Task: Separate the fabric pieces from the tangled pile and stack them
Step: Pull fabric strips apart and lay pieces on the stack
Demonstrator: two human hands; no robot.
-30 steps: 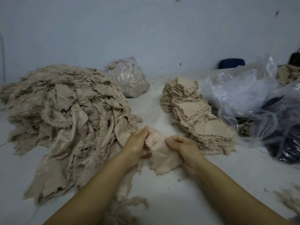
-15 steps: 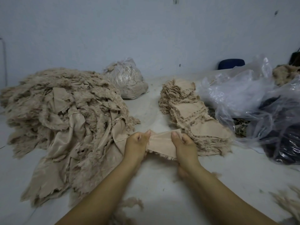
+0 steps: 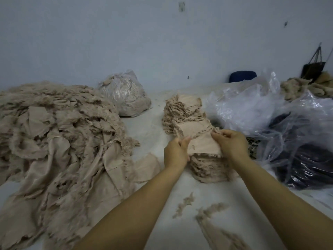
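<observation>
Both hands, left (image 3: 175, 153) and right (image 3: 231, 145), pinching one fabric piece (image 3: 203, 144) flat atop the stack (image 3: 207, 166), right of the pile (image 3: 59, 134); could skew or drag layers askew if released unevenly

White table (image 3: 155, 127) bears tangled pile (image 3: 59, 141), stack (image 3: 194, 127), bags (image 3: 270, 112).

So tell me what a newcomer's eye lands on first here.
First the huge tangled pile of beige fabric that fills the left of the table. Next, at centre, the left hand and right hand pinch a fabric piece flat over the near end of the neat stack. Crumpled clear plastic bags crowd the right side.
</observation>
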